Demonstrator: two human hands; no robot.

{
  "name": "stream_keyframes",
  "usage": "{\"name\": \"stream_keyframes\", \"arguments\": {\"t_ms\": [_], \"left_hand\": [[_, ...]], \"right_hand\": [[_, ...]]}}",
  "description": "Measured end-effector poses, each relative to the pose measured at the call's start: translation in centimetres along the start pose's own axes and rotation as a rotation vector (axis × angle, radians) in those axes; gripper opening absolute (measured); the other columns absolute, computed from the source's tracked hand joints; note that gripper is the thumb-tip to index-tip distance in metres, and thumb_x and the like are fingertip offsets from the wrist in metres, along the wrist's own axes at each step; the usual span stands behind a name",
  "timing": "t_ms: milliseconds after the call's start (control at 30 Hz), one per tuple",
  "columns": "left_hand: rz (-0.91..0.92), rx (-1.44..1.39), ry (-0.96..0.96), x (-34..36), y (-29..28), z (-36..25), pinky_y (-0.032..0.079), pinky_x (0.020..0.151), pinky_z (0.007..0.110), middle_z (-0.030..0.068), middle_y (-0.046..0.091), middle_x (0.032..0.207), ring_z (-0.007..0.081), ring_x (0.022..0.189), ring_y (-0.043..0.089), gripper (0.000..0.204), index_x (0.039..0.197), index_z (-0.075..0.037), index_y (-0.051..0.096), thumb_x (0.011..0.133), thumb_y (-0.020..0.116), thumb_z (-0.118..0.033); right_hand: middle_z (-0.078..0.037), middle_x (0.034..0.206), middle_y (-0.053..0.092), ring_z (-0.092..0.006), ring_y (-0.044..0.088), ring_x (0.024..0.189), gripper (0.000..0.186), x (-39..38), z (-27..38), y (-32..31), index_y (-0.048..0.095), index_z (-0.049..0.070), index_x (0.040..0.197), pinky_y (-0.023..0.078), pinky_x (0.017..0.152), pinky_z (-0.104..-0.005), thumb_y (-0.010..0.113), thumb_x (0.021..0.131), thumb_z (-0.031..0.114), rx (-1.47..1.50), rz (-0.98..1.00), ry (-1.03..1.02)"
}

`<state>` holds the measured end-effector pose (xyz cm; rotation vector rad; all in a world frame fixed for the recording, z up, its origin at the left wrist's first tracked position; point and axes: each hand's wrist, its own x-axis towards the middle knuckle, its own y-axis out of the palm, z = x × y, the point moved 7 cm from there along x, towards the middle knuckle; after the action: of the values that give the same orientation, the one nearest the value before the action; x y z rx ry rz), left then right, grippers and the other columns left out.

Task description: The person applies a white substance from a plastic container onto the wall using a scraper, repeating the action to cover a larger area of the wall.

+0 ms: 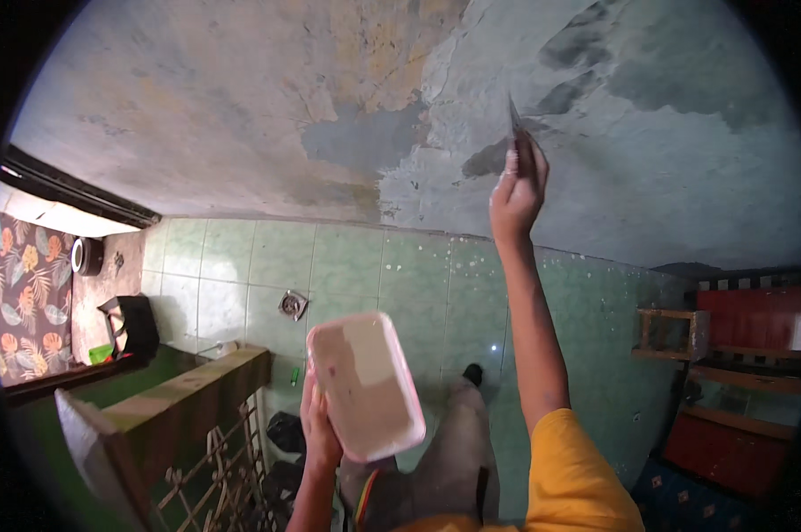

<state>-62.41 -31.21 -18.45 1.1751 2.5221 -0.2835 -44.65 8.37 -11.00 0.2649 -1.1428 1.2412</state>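
Note:
My left hand (319,427) grips the side of a rectangular plastic tub (408,383) with a pink rim, held level above my legs. Inside it lies a smooth layer of pale, creamy material (365,377). With my arm stretched up and forward, my right hand (518,195) is closed around a putty knife (513,115), seen nearly edge-on. Its thin blade is at the wall (241,133), beside dark grey patches (494,158). Whether the blade touches the surface I cannot tell. White smears mark my right fingers.
Green floor tiles (347,257) with white spatters run along the wall. A round metal floor drain (292,305) lies left of the tub. At left stand a wooden post (188,381) and metal lattice (214,470); at right, a red and wooden cabinet (729,417).

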Motion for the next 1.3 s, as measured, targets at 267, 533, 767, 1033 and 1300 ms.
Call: {"name": "stream_keyframes", "arguments": {"t_ms": [267, 533, 767, 1033, 1300], "left_hand": [[-0.07, -0.256, -0.205, 2.5, -1.3, 12.3, 0.052, 0.093, 0.033, 0.0086, 0.06, 0.126, 0.0181, 0.109, 0.061, 0.054, 0.143, -0.001, 0.047, 0.106, 0.049, -0.04], [-0.203, -0.342, -0.264, 1.9, -3.6, 12.6, 0.056, 0.088, 0.04, 0.0106, 0.062, 0.121, 0.0246, 0.103, 0.066, 0.044, 0.139, -0.007, 0.05, 0.105, 0.049, -0.035], [-0.126, -0.144, -0.207, 0.6, -3.9, 12.6, 0.056, 0.09, 0.043, 0.0116, 0.06, 0.127, 0.0279, 0.107, 0.064, 0.05, 0.142, -0.007, 0.047, 0.104, 0.049, -0.039], [-0.173, -0.428, -0.201, -1.5, -3.5, 8.7, 0.053, 0.091, 0.032, 0.0083, 0.06, 0.127, 0.018, 0.109, 0.062, 0.045, 0.141, -0.003, 0.048, 0.108, 0.048, -0.032], [-0.21, -0.344, -0.203, -2.5, -2.6, 9.7, 0.056, 0.088, 0.039, 0.0102, 0.062, 0.12, 0.0252, 0.105, 0.065, 0.047, 0.135, -0.007, 0.051, 0.105, 0.047, -0.043]], "right_hand": [[-0.011, 0.157, 0.047, -0.0306, 0.043, 0.145, 0.061, -14.0, -12.6, 14.6, 0.045, 0.007, 0.153, 0.033, 0.12, -0.0481, 0.055, 0.093, 0.002, -0.539, 0.317, -0.293], [-0.011, 0.153, 0.052, -0.0307, 0.048, 0.141, 0.056, -9.6, -6.5, 10.8, 0.048, 0.008, 0.151, 0.036, 0.118, -0.0487, 0.054, 0.095, 0.004, -0.26, 0.228, -0.334], [-0.01, 0.159, 0.044, -0.0265, 0.044, 0.145, 0.054, -10.7, -9.4, 12.7, 0.048, 0.007, 0.151, 0.034, 0.119, -0.0476, 0.052, 0.096, 0.01, -0.582, 0.288, -0.362], [-0.011, 0.156, 0.047, -0.0305, 0.047, 0.142, 0.055, -6.9, -6.7, 8.6, 0.048, 0.006, 0.15, 0.035, 0.119, -0.0484, 0.054, 0.095, 0.005, -0.372, 0.25, -0.39], [-0.01, 0.162, 0.04, -0.0304, 0.039, 0.148, 0.061, -3.3, -8.9, 10.9, 0.041, 0.008, 0.155, 0.032, 0.12, -0.0489, 0.054, 0.096, 0.009, -0.599, 0.296, -0.474]]}}
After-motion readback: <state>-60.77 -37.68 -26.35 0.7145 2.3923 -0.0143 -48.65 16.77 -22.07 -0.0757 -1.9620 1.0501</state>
